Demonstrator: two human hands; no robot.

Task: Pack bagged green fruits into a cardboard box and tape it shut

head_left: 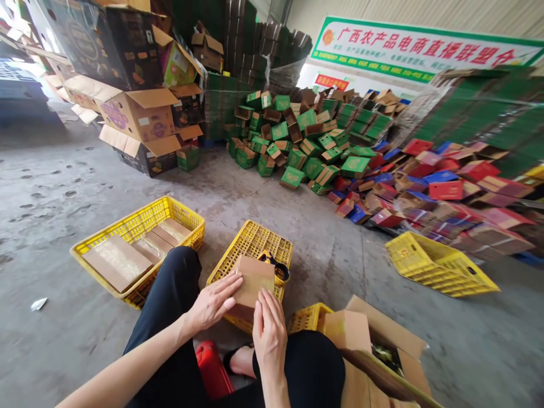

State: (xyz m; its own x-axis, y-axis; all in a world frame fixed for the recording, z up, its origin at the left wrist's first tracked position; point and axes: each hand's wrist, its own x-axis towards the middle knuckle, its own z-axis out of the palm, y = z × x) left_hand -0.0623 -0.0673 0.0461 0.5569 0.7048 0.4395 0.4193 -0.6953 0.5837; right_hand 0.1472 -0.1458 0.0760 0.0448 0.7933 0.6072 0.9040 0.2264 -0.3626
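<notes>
Grey concrete floor (63, 187), stained and pitted, broad and bare at the left and again between the crates and the heaps. Long white banner with green border and red characters (420, 48) on the far wall. Heap of small green cardboard cartons (306, 141), folded and tumbled, spilling forward to a ragged front edge on the floor; just beside it to the right, a heap of red and blue cardboard cartons (442, 187) running out to the frame's right edge. Stack of large open brown and black printed boxes (136, 107) at upper left, flaps hanging out. Yellow perforated plastic crate holding flat brown cardboard sheets (140, 241), left of the person's knee, its near rim touching the black trouser leg. Second yellow plastic crate turned bottom up (255, 243), directly ahead, serving as a work surface; a roll of tape with a black handle (276, 266) lies at its right edge. Third yellow plastic crate, tilted (437, 266), well apart at the right with open floor around it. Open brown cardboard box (382, 351) at lower right, beside the right thigh. Small plain brown cardboard carton (253, 280), on the upturned crate's near edge, between both hands. Left hand (212, 303): fingers spread flat, pressing the carton's left side. Right hand (267, 328): fingers together, extended upward against the carton's near face. Red item (210, 368) between the legs, partly hidden.
</notes>
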